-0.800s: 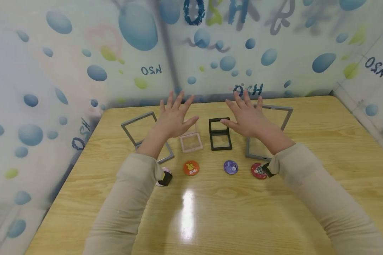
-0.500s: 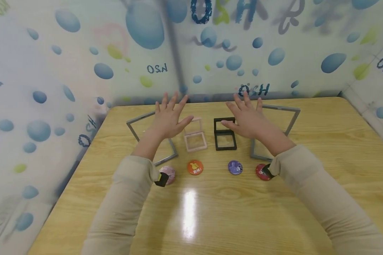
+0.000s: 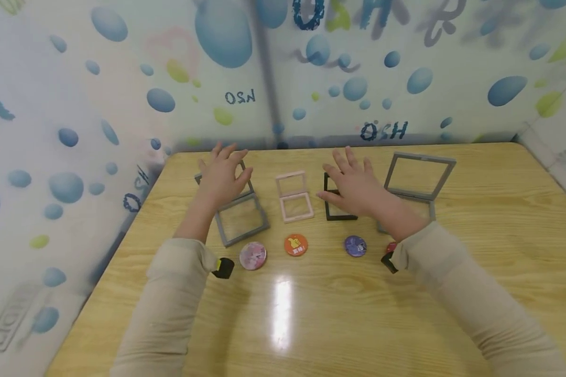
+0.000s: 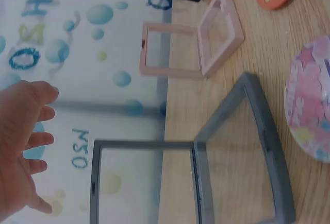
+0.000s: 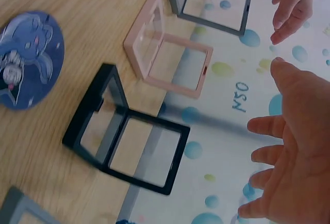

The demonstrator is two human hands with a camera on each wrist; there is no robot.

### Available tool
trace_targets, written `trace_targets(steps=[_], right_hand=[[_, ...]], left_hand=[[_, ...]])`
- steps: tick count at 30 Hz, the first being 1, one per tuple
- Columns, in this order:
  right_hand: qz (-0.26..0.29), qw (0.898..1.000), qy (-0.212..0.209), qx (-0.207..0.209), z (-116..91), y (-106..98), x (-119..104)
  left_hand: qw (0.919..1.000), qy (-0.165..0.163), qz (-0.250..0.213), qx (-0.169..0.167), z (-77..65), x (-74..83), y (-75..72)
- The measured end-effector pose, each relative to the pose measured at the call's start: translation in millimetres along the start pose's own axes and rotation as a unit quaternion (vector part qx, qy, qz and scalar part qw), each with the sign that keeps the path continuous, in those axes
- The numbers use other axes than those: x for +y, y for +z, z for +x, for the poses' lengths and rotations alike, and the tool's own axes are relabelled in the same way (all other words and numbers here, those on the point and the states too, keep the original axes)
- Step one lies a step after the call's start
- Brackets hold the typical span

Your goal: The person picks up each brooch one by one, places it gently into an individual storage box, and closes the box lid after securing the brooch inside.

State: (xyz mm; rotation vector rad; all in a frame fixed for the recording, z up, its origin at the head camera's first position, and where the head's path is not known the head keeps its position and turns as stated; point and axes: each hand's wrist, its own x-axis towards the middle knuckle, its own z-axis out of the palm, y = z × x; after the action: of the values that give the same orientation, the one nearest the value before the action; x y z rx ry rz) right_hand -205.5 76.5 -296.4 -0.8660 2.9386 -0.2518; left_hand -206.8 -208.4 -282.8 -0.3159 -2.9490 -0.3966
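My left hand (image 3: 221, 175) hovers over the raised half of a grey hinged display frame (image 3: 241, 219), holding nothing, its fingers slightly bent. Above a black hinged frame (image 3: 341, 217) is my right hand (image 3: 356, 183), fingers spread and nothing held. Between the hands stands a small pink hinged frame (image 3: 296, 195). Another grey frame (image 3: 412, 196) stands unfolded at the right, partly behind my right forearm. In front of the frames lie round badges: pink (image 3: 253, 256), orange with a thumbs-up (image 3: 295, 244), purple (image 3: 355, 246), and red (image 3: 391, 246), mostly hidden by the right wrist camera.
Everything rests on a light wood-grain table (image 3: 330, 314). A wall (image 3: 283, 63) with printed blue drops rises directly behind its far edge, and another wall stands along the left side. A light glare lies on the tabletop near the front.
My left hand has moved left, uncovering the pink frame, the pink badge and more of the left grey frame. My right hand stays spread above the black frame. The head view has shifted slightly left.
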Motion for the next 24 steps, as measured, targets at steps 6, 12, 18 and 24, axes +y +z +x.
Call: trace_targets(steps=[6, 12, 18, 24], right_hand=[[0.012, 1.0, -0.025, -0.011, 3, 6, -19], [0.011, 0.998, -0.058, -0.002, 6, 11, -37], [0.014, 0.996, -0.089, -0.003, 11, 21, -57], [0.002, 0.993, -0.115, -0.032, 21, 33, -75]], left_hand=[[0.9968, -0.035, -0.062, 0.037, -9.7, -28.8, -7.6], [0.9832, -0.07, -0.161, 0.051, -18.5, -57.6, -9.9], [0.9465, -0.149, -0.285, 0.027, -24.3, -77.7, -3.5], [0.9121, -0.2, -0.355, 0.044, -27.6, -86.6, 3.3]])
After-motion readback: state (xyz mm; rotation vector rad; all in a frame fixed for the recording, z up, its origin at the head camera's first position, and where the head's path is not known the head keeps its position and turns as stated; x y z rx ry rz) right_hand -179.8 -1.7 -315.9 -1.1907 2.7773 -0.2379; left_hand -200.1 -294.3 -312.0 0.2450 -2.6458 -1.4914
